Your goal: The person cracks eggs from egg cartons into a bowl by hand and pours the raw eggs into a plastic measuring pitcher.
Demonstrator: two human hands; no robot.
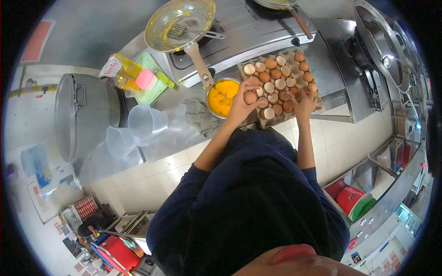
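Observation:
In my left hand is a brown egg, gripped between thumb and fingers just right of a metal bowl of yellow beaten egg. My right hand reaches down into the front right of a grey cardboard egg tray. Its thumb and fingers are curled round another brown egg, which they partly hide. Brown whole eggs stand along the tray's right side. Several pale, open-topped eggshells sit in the middle and left of it.
An egg-smeared pan with a slotted turner rests on the stove, its handle reaching over the bowl. Clear plastic jugs, a grey cloth, a green board and a large pot stand left.

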